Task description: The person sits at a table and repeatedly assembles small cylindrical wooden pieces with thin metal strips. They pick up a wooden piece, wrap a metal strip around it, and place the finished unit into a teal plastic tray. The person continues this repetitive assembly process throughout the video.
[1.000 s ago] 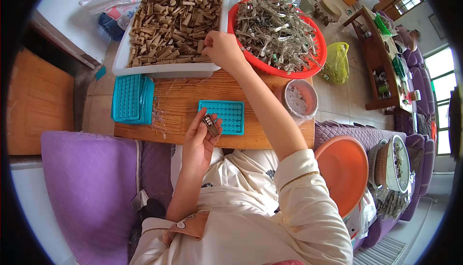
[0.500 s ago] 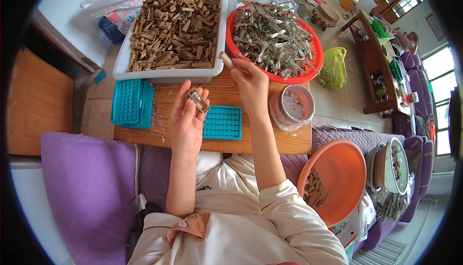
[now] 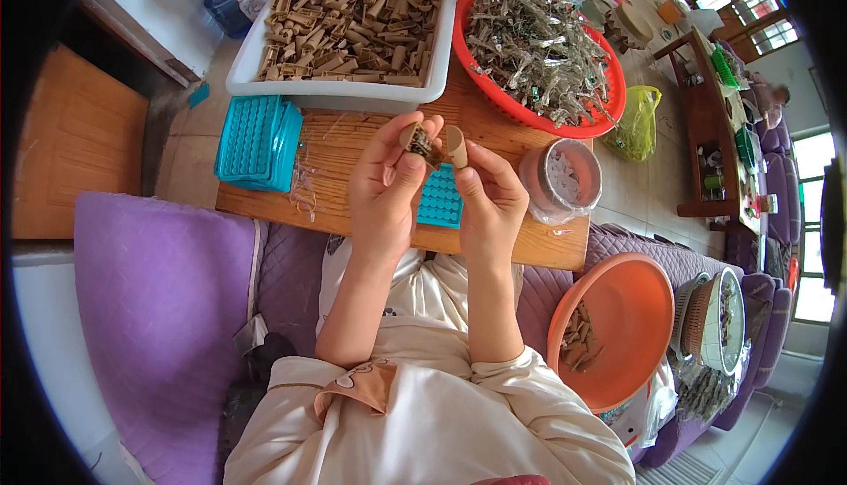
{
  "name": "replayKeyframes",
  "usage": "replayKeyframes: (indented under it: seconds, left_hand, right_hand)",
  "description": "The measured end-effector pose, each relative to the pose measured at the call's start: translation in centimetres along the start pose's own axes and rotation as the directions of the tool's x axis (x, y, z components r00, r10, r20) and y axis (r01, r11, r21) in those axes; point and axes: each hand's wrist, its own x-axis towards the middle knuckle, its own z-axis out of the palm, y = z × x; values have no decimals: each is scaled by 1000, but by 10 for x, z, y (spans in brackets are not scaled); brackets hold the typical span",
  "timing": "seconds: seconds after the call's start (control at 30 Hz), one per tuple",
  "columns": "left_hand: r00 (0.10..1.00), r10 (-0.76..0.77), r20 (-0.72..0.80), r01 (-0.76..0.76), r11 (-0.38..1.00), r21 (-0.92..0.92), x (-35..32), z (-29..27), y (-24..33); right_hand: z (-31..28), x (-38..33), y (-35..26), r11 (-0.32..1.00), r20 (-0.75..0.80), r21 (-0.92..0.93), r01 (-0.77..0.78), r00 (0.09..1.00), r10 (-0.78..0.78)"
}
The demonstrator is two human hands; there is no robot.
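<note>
One brown piece (image 3: 408,136) with dark bits (image 3: 423,145) inside is in my left hand (image 3: 386,183), fingers curled around it. My right hand (image 3: 490,198) pinches a smooth piece (image 3: 456,146) just beside it, fingers nearly closed.

Mostly free tabletop (image 3: 335,152) between teal tray stack (image 3: 254,145) and hands (image 3: 386,183), white bin (image 3: 348,89) beyond.

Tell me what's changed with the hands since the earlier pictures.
The right hand has drawn back from the white bin toward the body, now gripping a brown half-round shell. The left hand, moved slightly forward, still holds its brown piece, now close beside the shell. The teal tray and red basket stay put.
</note>
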Motion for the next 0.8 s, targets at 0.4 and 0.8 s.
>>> replayKeyframes:
  seconds: [0.4, 0.8]
  left_hand:
    - [997, 71, -4, -71, 993, 94, -8, -2, -4]
    - [997, 71, -14, -70, 994, 87, -14, -4, -1]
  right_hand:
    - [13, -7, 10, 990, 17, -100, 97, 995, -95]
    - [16, -18, 15, 988, -25, -95, 124, 992, -127]
